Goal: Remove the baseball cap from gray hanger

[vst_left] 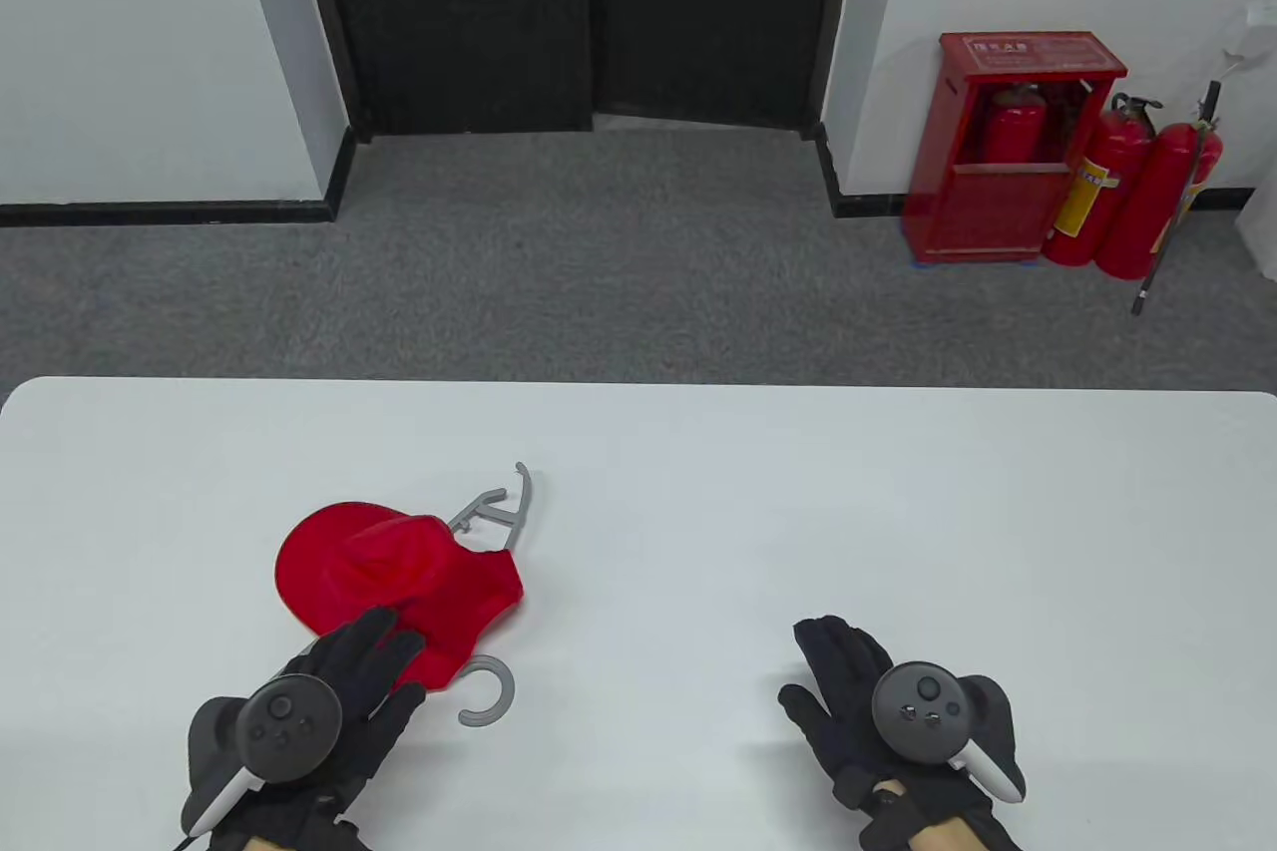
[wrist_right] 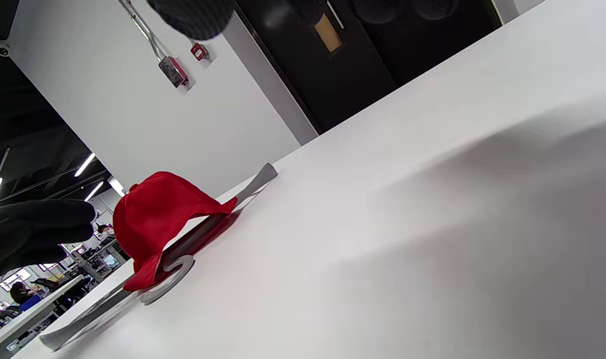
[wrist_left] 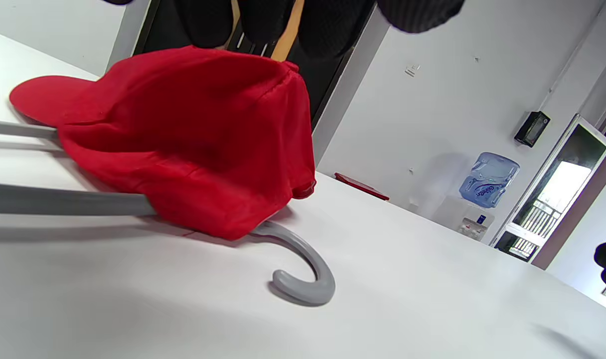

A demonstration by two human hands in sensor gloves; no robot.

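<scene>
A red baseball cap (vst_left: pixel 399 577) lies on the white table (vst_left: pixel 748 512), draped over a gray hanger (vst_left: pixel 491 699). The hanger's hook sticks out at the cap's near side and its arm end at the far side. My left hand (vst_left: pixel 384 641) reaches flat over the cap's near edge with fingers spread, gripping nothing. In the left wrist view the fingers (wrist_left: pixel 328 25) hang just above the cap (wrist_left: pixel 193 134) and the hook (wrist_left: pixel 308 281). My right hand (vst_left: pixel 833 661) rests open on the table, well right of the cap. The right wrist view shows the cap (wrist_right: pixel 158 209) at far left.
The table's far edge (vst_left: pixel 638 382) borders gray carpet. A red extinguisher cabinet (vst_left: pixel 998 153) and extinguishers (vst_left: pixel 1147 193) stand by the far right wall, off the table.
</scene>
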